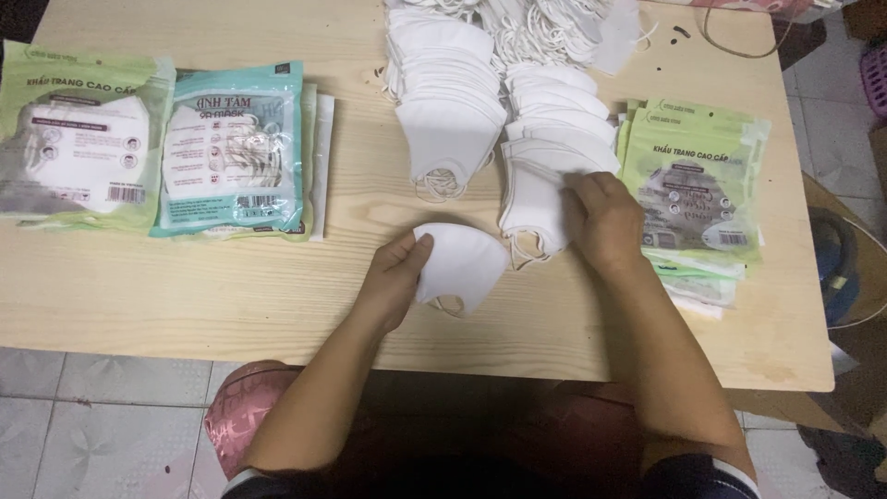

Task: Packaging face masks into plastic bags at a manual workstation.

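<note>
The left hand point(395, 277) pinches the left edge of a single white folded mask point(462, 263), which lies flat on the wooden bench point(231, 286) in front of the person. Its long axis runs left to right, with the ear loop at the lower edge. The right hand point(605, 217) rests, fingers bent, on the front mask of the right-hand stack of masks point(545, 185), just to the right of and behind the single mask. This stack is nearer to the right hand; the green packets point(698, 176) lie beside it.

Filled green packet point(78, 139) at your far left, teal packet point(236, 152) just beside it, flat green packets point(693, 176) stacked on your right, wooden table point(185, 286) underneath, tiled floor point(92, 416) below.
</note>
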